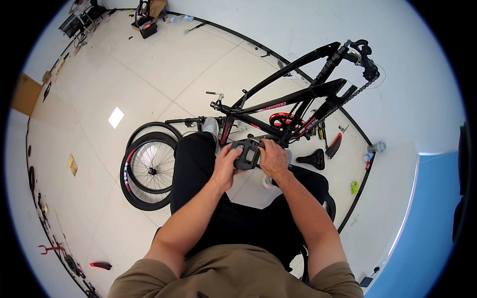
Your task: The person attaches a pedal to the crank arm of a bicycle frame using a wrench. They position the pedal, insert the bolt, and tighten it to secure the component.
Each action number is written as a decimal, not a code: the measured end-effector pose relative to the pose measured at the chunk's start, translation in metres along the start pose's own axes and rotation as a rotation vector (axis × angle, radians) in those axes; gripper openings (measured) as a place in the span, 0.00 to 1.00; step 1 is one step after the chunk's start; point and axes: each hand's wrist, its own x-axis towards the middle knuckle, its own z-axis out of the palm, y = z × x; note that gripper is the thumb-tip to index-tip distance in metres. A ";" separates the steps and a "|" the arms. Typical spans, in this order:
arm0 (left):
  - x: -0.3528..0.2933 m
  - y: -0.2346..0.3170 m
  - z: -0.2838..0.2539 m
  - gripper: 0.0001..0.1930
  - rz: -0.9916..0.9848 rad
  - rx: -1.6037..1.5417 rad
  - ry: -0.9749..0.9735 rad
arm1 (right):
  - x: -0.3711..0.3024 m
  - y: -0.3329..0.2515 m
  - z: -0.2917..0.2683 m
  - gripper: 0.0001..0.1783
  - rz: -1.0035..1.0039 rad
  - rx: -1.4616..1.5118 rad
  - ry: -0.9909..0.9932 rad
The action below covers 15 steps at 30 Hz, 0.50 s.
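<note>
In front of my lap is a black bicycle pedal (pixel 251 158) with a boxy, open-centred body. My left hand (pixel 226 168) is closed around its left side, thumb on top. On the opposite edge, my right hand (pixel 274 158) grips where the pedal meets its axle, with fingertips partly hidden. Just beyond both hands stands a black bicycle frame (pixel 254 109) with red markings, tilted up to the right. It carries a red chainring (pixel 279 119), a chain (pixel 329 63) and a rear derailleur (pixel 367 64).
Two wheels (pixel 130 171) lie overlapping left of my knee. A black saddle (pixel 313 159) and a red-black part (pixel 334 146) lie to the right. Along the right wall is a bottle (pixel 377 147). A toolbox (pixel 148 30) sits far back.
</note>
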 end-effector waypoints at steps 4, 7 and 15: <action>0.039 0.018 -0.004 0.20 0.029 0.326 -0.111 | 0.003 0.000 0.001 0.14 0.010 0.008 -0.022; 0.054 0.027 -0.008 0.13 0.028 0.500 -0.209 | 0.003 0.002 0.000 0.14 0.003 0.004 -0.023; 0.059 0.023 -0.014 0.18 0.010 0.368 -0.305 | 0.004 0.002 -0.008 0.16 0.001 0.095 -0.091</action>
